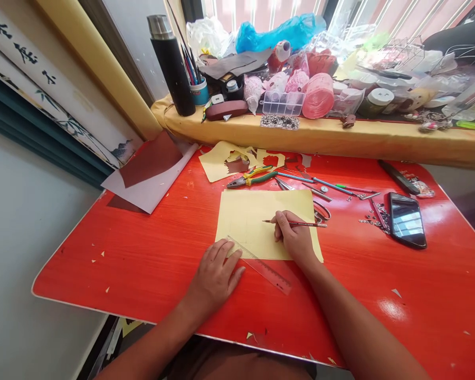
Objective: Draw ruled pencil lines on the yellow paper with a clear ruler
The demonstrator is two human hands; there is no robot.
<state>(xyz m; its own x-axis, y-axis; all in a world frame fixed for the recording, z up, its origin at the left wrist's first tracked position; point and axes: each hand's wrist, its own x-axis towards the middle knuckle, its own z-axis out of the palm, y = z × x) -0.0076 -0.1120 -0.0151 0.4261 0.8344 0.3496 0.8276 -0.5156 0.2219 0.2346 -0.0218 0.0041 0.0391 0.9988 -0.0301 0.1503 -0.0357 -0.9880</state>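
Note:
A sheet of yellow paper (253,211) lies on the red table in front of me, with a few faint pencil lines on it. My right hand (293,235) rests on its right side, fingers closed round a dark red pencil (309,224) whose tip points left, over the paper. At the lower left edge of the sheet, my left hand (217,269) lies flat with its fingers stretched out. Its fingertips touch the upper end of a clear plastic ruler (265,270), which slants down to the right, partly off the paper.
Behind the paper lie pliers (253,179), yellow paper scraps (217,161), pencils and scissors. A phone (407,219) is at the right, beside small metal rings. Brown and white sheets (154,169) overhang the left edge. A black thermos (172,68) stands on the crowded sill.

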